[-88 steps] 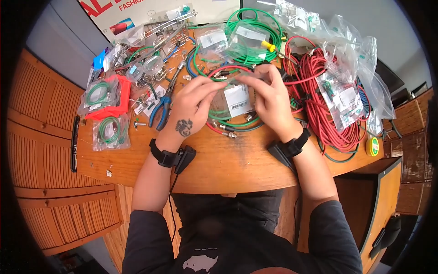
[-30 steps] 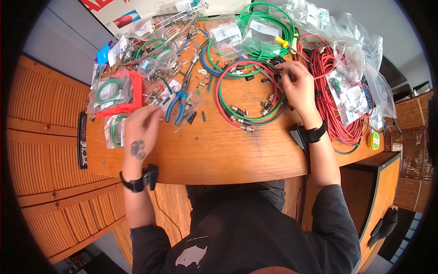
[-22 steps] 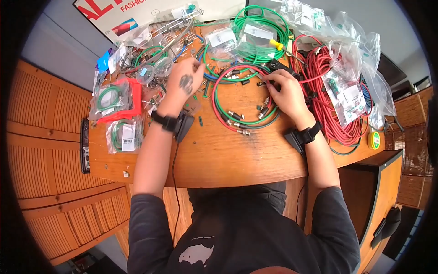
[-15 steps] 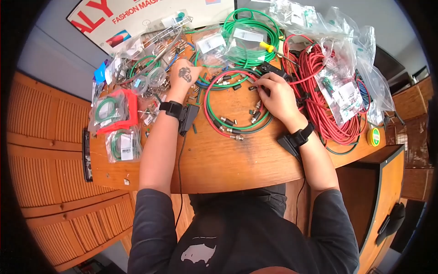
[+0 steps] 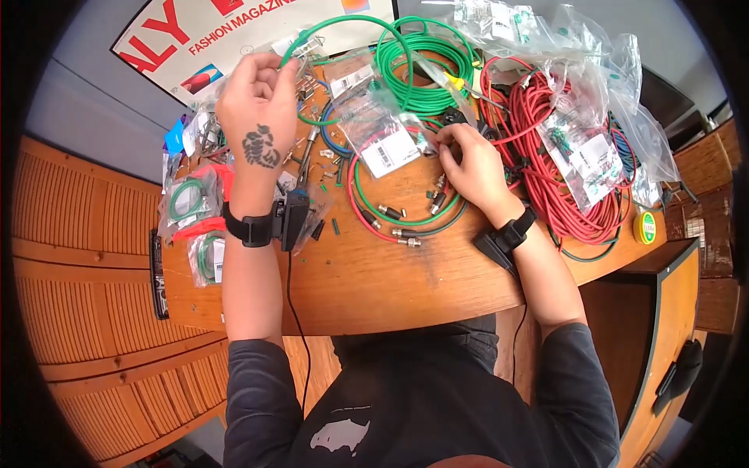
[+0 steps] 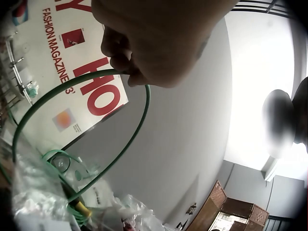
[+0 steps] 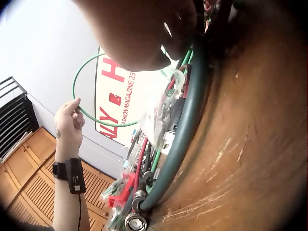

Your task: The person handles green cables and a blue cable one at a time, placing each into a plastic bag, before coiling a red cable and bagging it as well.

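Observation:
My left hand is raised over the back left of the table. Its fingers and thumb pinch a green cable, which arcs to the right in a wide loop. In the left wrist view the green cable runs down from the curled fingers toward clear plastic. A clear plastic bag with a white barcode label hangs over the coiled red and green cables. My right hand stays low over that coil's right side, fingers curled, fingertips right at the bag's corner; I cannot tell what they hold.
A thick red cable bundle with bags on it lies at the right, a green coil at the back. Small metal parts, a red bin and bagged cables crowd the left. A round yellow tin sits near the right edge.
My left hand has moved from the parts pile up and left, lifting the green cable into a loop. The labelled bag has shifted toward the middle. My right hand has barely moved since half a second ago.

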